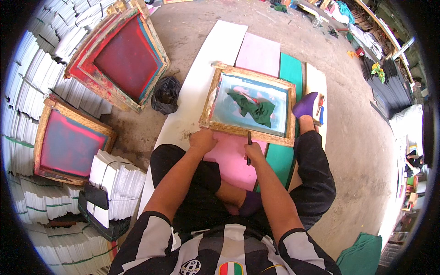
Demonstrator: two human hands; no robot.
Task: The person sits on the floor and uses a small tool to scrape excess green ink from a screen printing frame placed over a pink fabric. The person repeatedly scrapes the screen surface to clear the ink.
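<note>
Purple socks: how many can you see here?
2. One sock is just right of the wooden frame; the other sock is lower down, between the forearms. Any more would be hidden.

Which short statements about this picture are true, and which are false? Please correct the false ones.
1. The right hand holds a slim dark object. True.
2. A dark green piece lies within the central wooden frame. True.
3. The black plastic bag is right of that frame. False: the black plastic bag is left of it.
4. The left hand holds a red tool. False: the left hand is by the frame's near edge; no tool shows in it.
</note>
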